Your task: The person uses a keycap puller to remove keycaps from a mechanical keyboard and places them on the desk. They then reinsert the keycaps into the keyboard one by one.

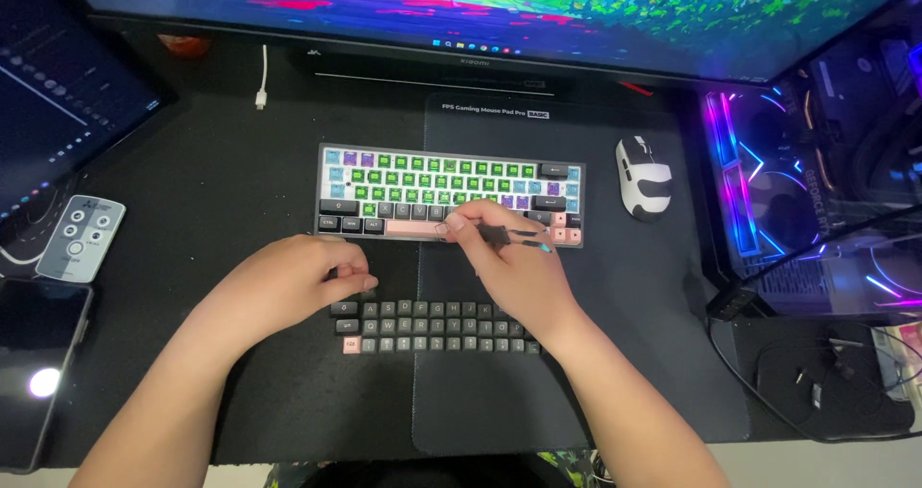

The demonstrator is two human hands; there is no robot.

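A compact keyboard (451, 173) with green, purple, blue, black and pink keys lies on a dark mouse pad (634, 296). My right hand (504, 257) hovers over its bottom row by the pink space bar, pinching a thin black keycap puller tool (523, 233) with wire prongs pointing right. My left hand (288, 281) rests knuckles-down on the desk, its fingers curled at the left end of three rows of loose dark grey keycaps (432, 327), touching or holding one; I cannot tell which. One pink keycap (351, 345) sits at the rows' lower left.
A white and black mouse (643, 176) lies right of the keyboard. A grey remote (82, 238) and a phone (38, 363) sit at the left. A wide monitor (499, 12) spans the back, a lit computer case (816, 181) stands right, cables (807, 392) below it.
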